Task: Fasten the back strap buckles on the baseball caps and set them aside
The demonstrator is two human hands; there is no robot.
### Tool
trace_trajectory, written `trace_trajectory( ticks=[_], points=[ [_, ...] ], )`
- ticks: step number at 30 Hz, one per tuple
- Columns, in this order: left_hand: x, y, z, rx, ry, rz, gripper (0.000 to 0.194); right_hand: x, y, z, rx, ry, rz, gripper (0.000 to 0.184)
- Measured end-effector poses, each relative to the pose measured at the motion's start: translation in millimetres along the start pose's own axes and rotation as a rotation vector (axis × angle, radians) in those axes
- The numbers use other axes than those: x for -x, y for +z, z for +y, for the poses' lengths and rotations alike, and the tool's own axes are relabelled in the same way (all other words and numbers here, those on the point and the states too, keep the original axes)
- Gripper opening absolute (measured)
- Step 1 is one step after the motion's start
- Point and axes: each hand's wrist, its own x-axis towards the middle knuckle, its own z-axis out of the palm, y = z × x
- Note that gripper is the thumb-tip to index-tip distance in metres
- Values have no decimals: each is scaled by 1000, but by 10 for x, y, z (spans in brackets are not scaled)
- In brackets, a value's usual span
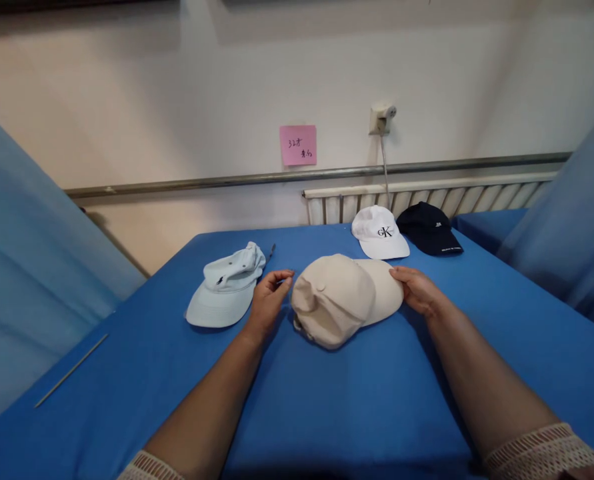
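A beige baseball cap [337, 293] sits in the middle of the blue-covered table, its brim pointing right and its back dented. The edge of that brim is pinched between the thumb and fingers of my right hand [419, 291]. On the cap's other side, my left hand [269, 300] is held open close to the crown, thumb and fingers slightly apart and nothing seen in them. Left of this hand lies a light blue cap [227, 287] with a small dark logo, its brim toward me and its crown partly collapsed.
Behind the beige cap are a white cap [379, 230] with black letters and a dark navy cap [429, 228]. A thin stick [71, 370] lies at the table's left. A radiator [427, 195] and a metal rail [237, 180] run along the wall. Blue curtains [27, 267] hang at both sides.
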Motion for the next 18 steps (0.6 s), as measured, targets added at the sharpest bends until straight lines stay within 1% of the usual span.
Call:
trace_trajectory(
  ticks=[3, 5, 7, 9, 12, 14, 16, 17, 18],
  points=[
    [-17, -6, -58, -32, -46, 2, 32, 164, -94, 35, -62, -108, 90, 18],
    [-12, 14, -87, -73, -70, -19, 33, 280, -275, 76, -95, -180, 215, 17],
    [3, 53, -114, -116, -86, -40, 31, 391, -565, 106, -125, -235, 376, 15],
    [18, 96, -142, -166, -101, -81, 29, 501, -931, 105, -194, -283, 540, 14],
    [30, 140, -191, -253, -125, -161, 28, 686, -1488, 43, -290, -406, 843, 12],
    [27, 147, -227, -295, -119, -202, 28, 819, -1783, -6, -341, -438, 1039, 14],
    [16, 140, -262, -326, -106, -228, 27, 934, -1995, -29, -348, -471, 1132, 21],
    [9, 133, -278, -341, -103, -237, 27, 973, -2076, -25, -339, -472, 1145, 22],
    [2, 125, -293, -356, -103, -247, 27, 998, -2145, -12, -314, -456, 1122, 22]
  ],
)
